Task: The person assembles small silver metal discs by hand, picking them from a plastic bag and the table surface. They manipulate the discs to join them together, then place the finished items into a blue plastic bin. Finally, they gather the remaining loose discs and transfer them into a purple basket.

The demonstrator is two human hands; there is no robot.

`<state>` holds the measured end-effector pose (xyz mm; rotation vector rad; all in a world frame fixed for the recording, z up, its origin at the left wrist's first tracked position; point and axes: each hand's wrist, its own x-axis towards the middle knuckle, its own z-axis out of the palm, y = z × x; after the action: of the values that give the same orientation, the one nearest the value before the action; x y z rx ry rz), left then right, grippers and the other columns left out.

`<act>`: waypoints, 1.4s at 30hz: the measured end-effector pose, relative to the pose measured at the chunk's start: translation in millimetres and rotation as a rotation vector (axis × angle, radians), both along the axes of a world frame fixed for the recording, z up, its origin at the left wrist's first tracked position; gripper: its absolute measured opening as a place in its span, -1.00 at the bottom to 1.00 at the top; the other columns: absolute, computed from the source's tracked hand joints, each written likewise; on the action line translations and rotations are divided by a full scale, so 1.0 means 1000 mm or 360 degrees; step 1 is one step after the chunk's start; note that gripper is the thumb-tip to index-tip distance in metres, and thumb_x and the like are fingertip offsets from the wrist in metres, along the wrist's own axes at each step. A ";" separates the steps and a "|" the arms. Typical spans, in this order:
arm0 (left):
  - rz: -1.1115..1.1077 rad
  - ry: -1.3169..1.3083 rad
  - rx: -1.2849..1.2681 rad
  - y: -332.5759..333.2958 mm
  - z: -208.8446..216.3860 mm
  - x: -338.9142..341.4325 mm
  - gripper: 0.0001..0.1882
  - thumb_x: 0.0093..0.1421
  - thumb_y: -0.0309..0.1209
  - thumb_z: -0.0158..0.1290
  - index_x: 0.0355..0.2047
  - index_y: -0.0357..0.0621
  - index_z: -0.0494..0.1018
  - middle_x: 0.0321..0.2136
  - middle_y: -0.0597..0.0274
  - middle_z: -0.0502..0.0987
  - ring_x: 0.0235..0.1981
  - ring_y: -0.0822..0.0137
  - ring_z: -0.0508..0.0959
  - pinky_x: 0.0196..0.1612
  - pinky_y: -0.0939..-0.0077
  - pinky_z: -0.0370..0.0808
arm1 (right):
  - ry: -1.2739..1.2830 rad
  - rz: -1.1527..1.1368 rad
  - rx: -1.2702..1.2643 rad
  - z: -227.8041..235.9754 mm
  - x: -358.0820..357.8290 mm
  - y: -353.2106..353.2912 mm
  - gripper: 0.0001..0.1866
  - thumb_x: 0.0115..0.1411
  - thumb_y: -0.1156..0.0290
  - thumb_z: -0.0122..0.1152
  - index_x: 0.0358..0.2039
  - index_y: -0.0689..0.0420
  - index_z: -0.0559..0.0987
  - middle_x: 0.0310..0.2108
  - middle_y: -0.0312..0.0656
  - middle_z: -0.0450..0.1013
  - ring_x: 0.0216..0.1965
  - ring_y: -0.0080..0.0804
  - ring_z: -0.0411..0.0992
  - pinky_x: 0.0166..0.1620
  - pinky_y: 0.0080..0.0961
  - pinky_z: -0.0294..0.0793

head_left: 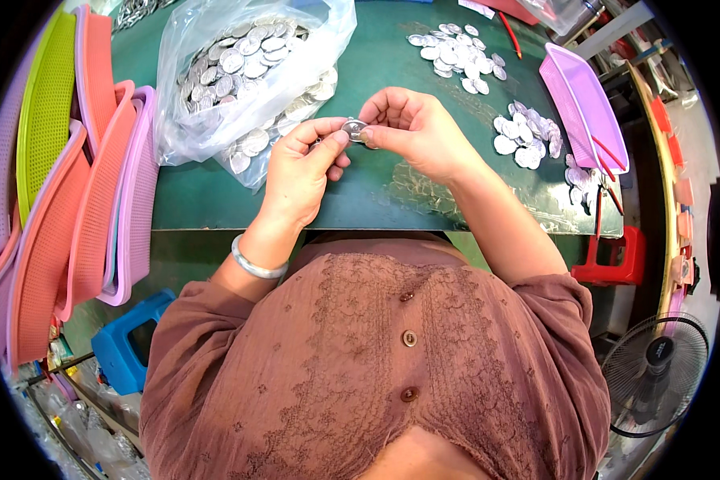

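Observation:
Between my two hands, over the near part of the green table, a round silver metal disc (354,128) is pinched. My left hand (306,164) grips its left side between thumb and fingers. On its right side my right hand (414,132) has thumb and forefinger closed on the rim. A clear plastic bag (188,132), lying open just beyond my left hand, is full of similar silver discs (252,60). Two loose heaps of discs lie to the right, a far heap (456,58) and a nearer heap (528,136).
A pink-purple plastic basket (580,104) stands at the table's right edge, with red-handled pliers (608,172) beside it. Stacked orange, green and purple baskets (80,184) crowd the left. Below are a blue stool (128,340), a red stool (616,260) and a black fan (656,372).

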<state>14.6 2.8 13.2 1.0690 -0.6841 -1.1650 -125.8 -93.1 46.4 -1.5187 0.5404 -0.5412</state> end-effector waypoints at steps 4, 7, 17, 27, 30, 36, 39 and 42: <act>0.0064 -0.0146 -0.0071 0.001 0.001 -0.006 -0.84 0.09 -0.55 0.00 -0.28 -0.25 0.44 -0.48 0.29 0.48 -0.56 0.55 0.40 -0.55 0.76 0.33 | -0.0038 -0.0023 -0.0016 0.000 -0.008 0.005 -0.87 0.00 0.59 0.13 -0.38 0.25 0.44 -0.44 -0.34 0.40 -0.40 -0.67 0.35 -0.29 -0.73 0.36; 0.0084 -0.0232 -0.0139 0.001 0.002 -0.009 -0.84 0.09 -0.56 0.00 -0.28 -0.26 0.44 -0.48 0.29 0.47 -0.56 0.55 0.41 -0.55 0.76 0.33 | -0.0048 -0.0045 -0.0059 0.001 -0.013 0.007 -0.88 0.01 0.58 0.13 -0.39 0.25 0.44 -0.44 -0.35 0.40 -0.40 -0.70 0.34 -0.30 -0.75 0.34; 0.0086 -0.0459 -0.0269 0.001 0.005 -0.023 -0.84 0.08 -0.58 0.00 -0.30 -0.26 0.46 -0.49 0.30 0.47 -0.57 0.57 0.40 -0.56 0.77 0.32 | -0.0057 -0.0159 -0.0147 0.004 -0.027 0.014 -0.92 0.03 0.53 0.11 -0.43 0.23 0.45 -0.52 -0.41 0.37 -0.48 -0.75 0.29 -0.42 -0.79 0.27; 0.0043 -0.0699 -0.0330 0.000 0.011 -0.039 -0.86 0.06 -0.59 0.00 -0.34 -0.23 0.48 -0.57 0.37 0.39 -0.64 0.64 0.33 -0.62 0.81 0.23 | -0.0046 -0.0220 -0.0101 0.000 -0.043 0.012 -0.92 0.02 0.48 0.09 -0.48 0.22 0.46 -0.55 -0.37 0.37 -0.53 -0.68 0.33 -0.46 -0.74 0.32; -0.0044 -0.0712 -0.0233 0.001 0.013 -0.042 -0.86 0.07 -0.58 0.00 -0.33 -0.27 0.46 -0.54 0.36 0.43 -0.61 0.62 0.36 -0.60 0.80 0.26 | -0.0083 -0.0204 0.0077 0.000 -0.050 0.011 -0.92 0.01 0.48 0.09 -0.49 0.22 0.46 -0.56 -0.35 0.38 -0.54 -0.65 0.35 -0.46 -0.71 0.35; -0.0178 -0.0503 -0.0019 -0.004 0.022 -0.052 -0.87 0.08 -0.50 0.00 -0.35 -0.25 0.48 -0.59 0.39 0.43 -0.63 0.63 0.36 -0.60 0.81 0.26 | -0.0219 -0.0241 0.0477 -0.004 -0.061 0.011 -0.92 -0.02 0.52 0.04 -0.50 0.26 0.45 -0.59 -0.25 0.40 -0.59 -0.58 0.37 -0.51 -0.68 0.36; -0.0231 -0.0387 0.0039 -0.008 0.024 -0.055 -0.86 0.08 -0.48 0.01 -0.36 -0.25 0.48 -0.61 0.39 0.43 -0.64 0.64 0.34 -0.61 0.81 0.25 | -0.0231 -0.0239 0.0594 -0.005 -0.067 0.009 -0.90 -0.02 0.52 0.04 -0.47 0.28 0.45 -0.57 -0.23 0.40 -0.58 -0.55 0.38 -0.50 -0.67 0.37; -0.0276 -0.0318 0.0085 -0.011 0.026 -0.058 -0.86 0.08 -0.47 0.01 -0.36 -0.27 0.48 -0.60 0.38 0.44 -0.64 0.63 0.34 -0.61 0.81 0.25 | -0.0240 -0.0227 0.0662 -0.006 -0.074 0.008 -0.90 0.00 0.53 0.04 -0.44 0.29 0.44 -0.55 -0.22 0.40 -0.56 -0.54 0.39 -0.49 -0.66 0.38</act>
<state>-43.4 -8.7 39.0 1.2002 -0.9207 -1.2404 -199.3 -85.5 40.9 -1.0416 0.6044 -0.6057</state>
